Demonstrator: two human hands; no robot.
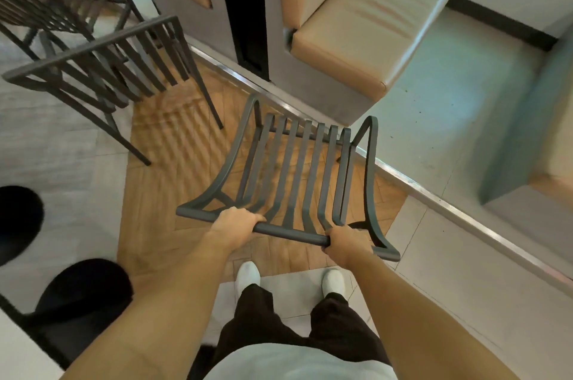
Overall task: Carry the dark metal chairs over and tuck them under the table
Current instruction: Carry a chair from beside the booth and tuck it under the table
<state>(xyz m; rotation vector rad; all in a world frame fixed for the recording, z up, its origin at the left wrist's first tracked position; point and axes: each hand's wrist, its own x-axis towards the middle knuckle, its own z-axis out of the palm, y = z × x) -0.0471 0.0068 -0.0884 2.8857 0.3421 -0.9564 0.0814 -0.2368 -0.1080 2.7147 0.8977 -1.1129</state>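
Both my hands grip the top bar of one dark metal chair (291, 175): left hand (233, 222) near its left end, right hand (347, 243) near its right. It is over the wooden floor (161, 187), beside a second chair (102, 69).

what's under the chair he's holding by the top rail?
Through the slats of the held chair, wood herringbone floor and a metal floor strip show. Both hands, left hand and right hand, grip its top rail. Its legs are mostly hidden.
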